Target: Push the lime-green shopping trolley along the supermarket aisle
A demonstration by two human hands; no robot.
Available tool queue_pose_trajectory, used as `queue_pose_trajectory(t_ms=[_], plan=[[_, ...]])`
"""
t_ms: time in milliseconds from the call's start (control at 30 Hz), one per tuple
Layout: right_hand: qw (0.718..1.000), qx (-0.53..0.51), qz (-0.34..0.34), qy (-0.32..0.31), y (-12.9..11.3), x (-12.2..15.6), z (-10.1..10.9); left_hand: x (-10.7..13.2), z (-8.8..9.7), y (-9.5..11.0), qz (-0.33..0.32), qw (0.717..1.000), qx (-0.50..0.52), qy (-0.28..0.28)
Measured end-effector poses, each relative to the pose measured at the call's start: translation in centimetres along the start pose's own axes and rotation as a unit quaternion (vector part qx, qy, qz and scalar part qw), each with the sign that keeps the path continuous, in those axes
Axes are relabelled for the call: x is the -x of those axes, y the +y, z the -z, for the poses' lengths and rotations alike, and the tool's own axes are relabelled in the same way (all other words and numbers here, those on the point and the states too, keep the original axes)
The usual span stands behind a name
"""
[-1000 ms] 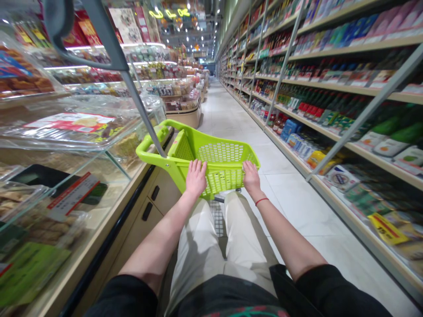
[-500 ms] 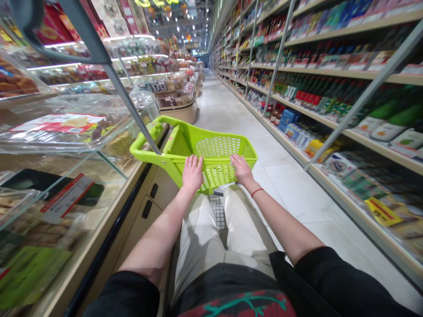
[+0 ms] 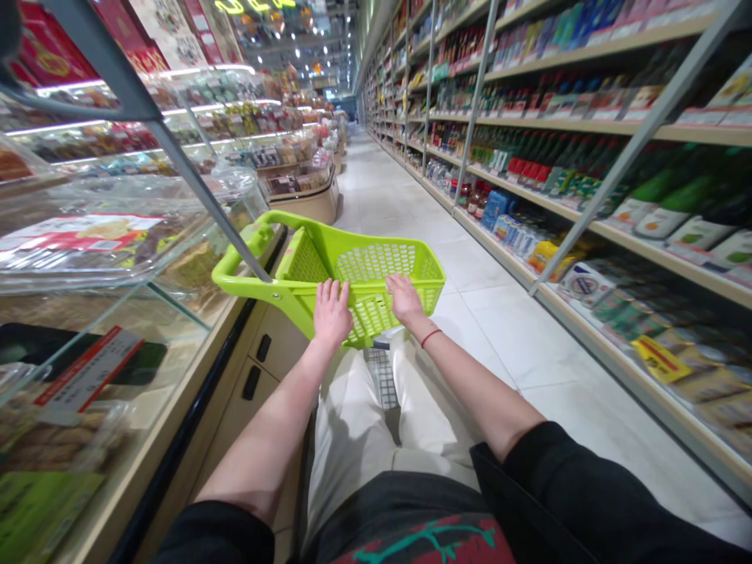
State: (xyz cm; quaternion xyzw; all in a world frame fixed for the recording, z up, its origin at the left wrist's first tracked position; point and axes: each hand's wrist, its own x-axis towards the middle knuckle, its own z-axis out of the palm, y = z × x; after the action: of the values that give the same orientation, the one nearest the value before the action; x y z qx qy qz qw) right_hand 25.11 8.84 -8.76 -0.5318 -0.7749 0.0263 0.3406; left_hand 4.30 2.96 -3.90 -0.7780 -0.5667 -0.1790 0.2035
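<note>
Basket view from a head cam here, folks: a lime-green plastic shopping basket [image 3: 364, 290] is being held out just in front of the legs, over the tiled aisle floor [image 3: 499, 337] and close beside the left-hand counter. Both hands are being kept on its near rim. The left hand [image 3: 332, 313] is being laid over the rim with its fingers [image 3: 329, 294] spread a little and hooked across, and the right hand [image 3: 404, 299] is being placed the same way, a bit further along. Neither grip looks like a hard squeeze, but how tight it is can't be told from here.

A red wristband [image 3: 431, 338] is being worn on the right wrist, and cream trousers [image 3: 352, 423] are being shown below the basket. A looped green handle [image 3: 235, 266] is being held up by a grey metal pole [image 3: 200, 196] on the left, beside a glass deli counter [image 3: 117, 258]. Packed grocery shelves [image 3: 587, 196] are being passed on the right.
</note>
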Motion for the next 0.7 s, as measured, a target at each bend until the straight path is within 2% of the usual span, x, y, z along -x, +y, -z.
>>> queue_pose_trajectory(t_ms=[100, 167, 267, 500, 600, 700], plan=[[0.999, -0.013, 0.042, -0.013, -2.6, -0.5, -1.0, 0.1, 0.0, -0.1, -0.001, 1.000, 0.000, -0.001], [0.998, -0.018, 0.060, -0.012, -2.5, -0.3, -1.1, 0.1, 0.0, -0.2, 0.000, 1.000, 0.009, -0.004], [0.998, -0.013, 0.056, 0.001, -0.1, 0.9, -0.4, 0.1, -0.1, -0.2, -0.001, 1.000, 0.015, -0.002], [0.997, 0.015, -0.030, 0.064, 7.0, 3.1, 1.5, 0.0, -0.1, -0.1, -0.003, 1.000, 0.005, -0.001], [0.992, 0.006, -0.083, 0.097, 8.2, 3.1, 1.7, 0.0, 0.0, -0.1, -0.001, 1.000, 0.012, -0.005], [0.987, -0.003, -0.112, 0.117, 7.3, 2.6, 1.1, 0.0, 0.0, 0.0, 0.004, 1.000, 0.009, 0.000]])
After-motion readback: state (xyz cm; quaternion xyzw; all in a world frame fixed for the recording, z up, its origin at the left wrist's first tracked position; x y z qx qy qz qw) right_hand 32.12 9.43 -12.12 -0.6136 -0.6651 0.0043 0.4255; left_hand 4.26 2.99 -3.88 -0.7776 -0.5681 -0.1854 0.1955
